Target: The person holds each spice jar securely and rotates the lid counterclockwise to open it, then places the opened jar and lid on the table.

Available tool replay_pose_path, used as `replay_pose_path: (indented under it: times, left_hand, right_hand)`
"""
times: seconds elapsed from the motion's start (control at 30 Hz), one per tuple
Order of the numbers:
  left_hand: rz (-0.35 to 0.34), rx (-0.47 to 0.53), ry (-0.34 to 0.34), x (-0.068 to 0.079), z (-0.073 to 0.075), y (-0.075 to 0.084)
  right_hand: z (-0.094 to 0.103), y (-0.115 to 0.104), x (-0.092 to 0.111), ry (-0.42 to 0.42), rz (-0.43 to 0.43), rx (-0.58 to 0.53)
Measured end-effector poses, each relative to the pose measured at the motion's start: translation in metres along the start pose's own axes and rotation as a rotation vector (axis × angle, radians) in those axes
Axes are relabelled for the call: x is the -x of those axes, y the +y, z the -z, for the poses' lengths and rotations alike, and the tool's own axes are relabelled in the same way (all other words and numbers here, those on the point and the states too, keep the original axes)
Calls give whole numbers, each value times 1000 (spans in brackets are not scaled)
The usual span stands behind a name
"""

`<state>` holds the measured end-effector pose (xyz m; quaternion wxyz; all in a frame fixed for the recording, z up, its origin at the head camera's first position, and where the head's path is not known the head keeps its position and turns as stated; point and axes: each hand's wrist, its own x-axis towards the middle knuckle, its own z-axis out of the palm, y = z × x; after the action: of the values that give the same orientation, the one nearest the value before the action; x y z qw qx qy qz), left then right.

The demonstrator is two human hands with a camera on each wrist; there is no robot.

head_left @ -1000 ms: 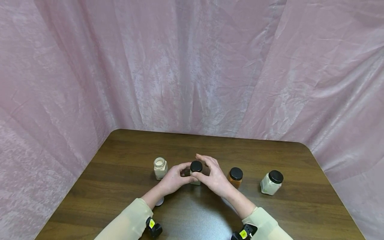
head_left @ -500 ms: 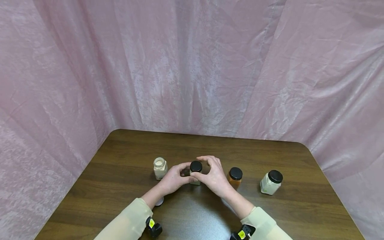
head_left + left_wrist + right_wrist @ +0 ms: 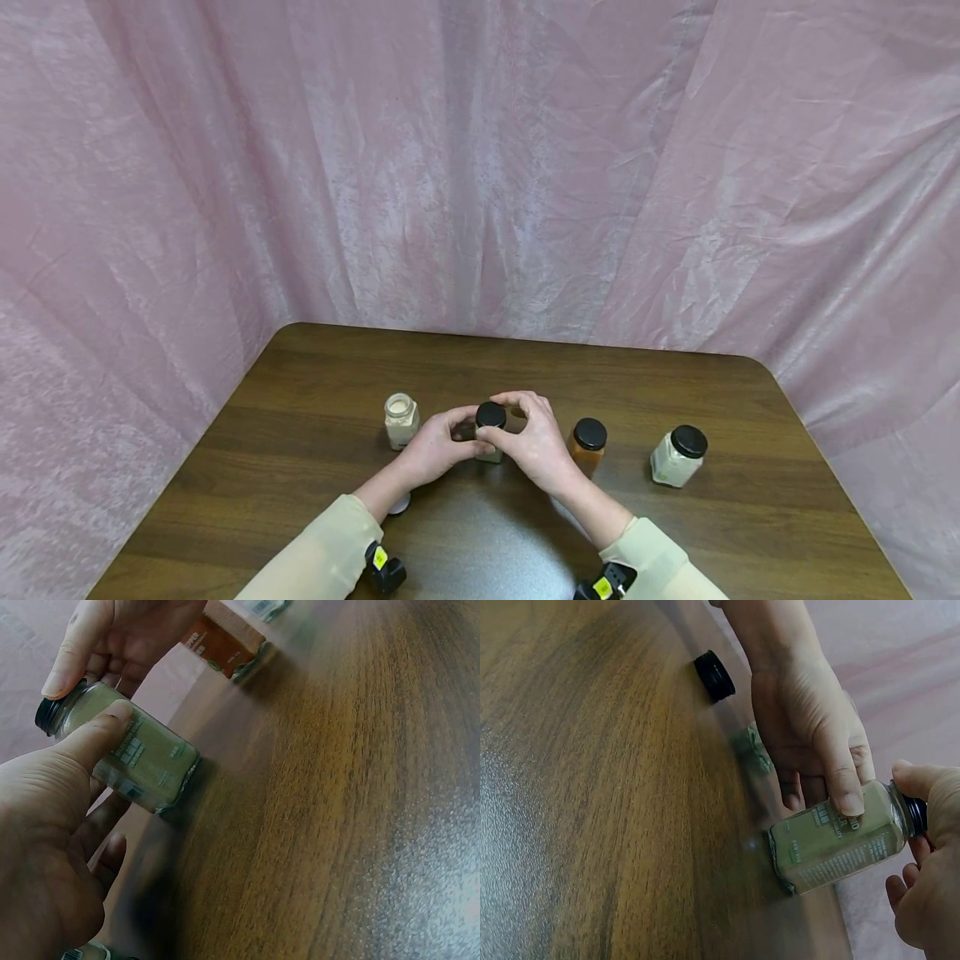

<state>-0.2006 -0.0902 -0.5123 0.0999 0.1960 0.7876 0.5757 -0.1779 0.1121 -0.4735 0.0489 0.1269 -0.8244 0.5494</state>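
A glass spice jar (image 3: 150,754) of greenish powder with a black lid (image 3: 491,414) stands upright between my hands on the table. My left hand (image 3: 435,447) grips its body, thumb across the label and fingers behind. With thumb and fingertips, my right hand (image 3: 534,443) pinches the black lid at the jar's top. To the left of my left hand stands an open jar (image 3: 401,423) of pale powder. A loose black lid (image 3: 714,676) lies on the table beneath my left forearm.
Right of my right hand is a lidded jar of orange powder (image 3: 587,455). Farther right stands another black-lidded jar with pale contents (image 3: 673,463). The brown wooden table (image 3: 337,358) backs onto a pink curtain (image 3: 525,167).
My right hand's fingers have curled in and shifted slightly around the lid. The left hand and the jars stay in place.
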Motion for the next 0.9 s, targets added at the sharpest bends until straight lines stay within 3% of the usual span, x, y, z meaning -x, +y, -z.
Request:
replay_pose_path:
  times: [0.43,0.9]
  left_hand:
    - [22,-35,-6,1,2,1]
    - [0,-30,-10,0,2,0]
  right_hand:
    - [-1,1,2,-14,37,36]
    - [-2,2,1,-82,40,26]
